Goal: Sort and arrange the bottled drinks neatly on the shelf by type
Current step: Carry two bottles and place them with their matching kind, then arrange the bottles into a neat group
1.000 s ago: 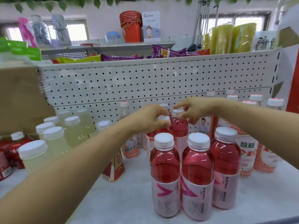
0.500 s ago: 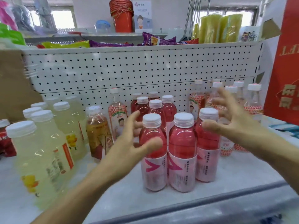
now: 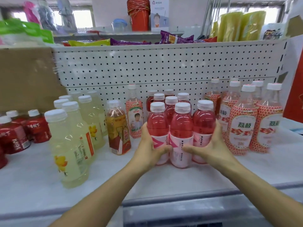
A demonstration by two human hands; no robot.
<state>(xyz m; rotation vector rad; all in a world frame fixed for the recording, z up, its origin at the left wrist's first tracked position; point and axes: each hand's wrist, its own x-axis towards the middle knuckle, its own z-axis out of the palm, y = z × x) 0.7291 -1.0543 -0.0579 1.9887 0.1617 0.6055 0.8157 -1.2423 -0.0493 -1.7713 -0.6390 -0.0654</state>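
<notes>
A: Three front pink bottles [image 3: 181, 126] stand on the shelf [image 3: 164, 177] before the pegboard's [image 3: 164, 66] middle; your left grip [image 3: 147, 151] and right grip [image 3: 211, 148] curl round the outer two, squeezing.
B: Squeeze unevenly and the middle one may pop forward; drift toward the pegboard's right end and you'd topple the lychee bottles [image 3: 242, 126].

My left hand [image 3: 147, 151] and right hand [image 3: 211, 148] are covering the front pink bottles' [image 3: 181, 128] lower labels. The rear pink bottles [image 3: 170, 102] are hiding behind them, and I'm losing the red bottles [image 3: 11, 136] past the view's left edge.
</notes>
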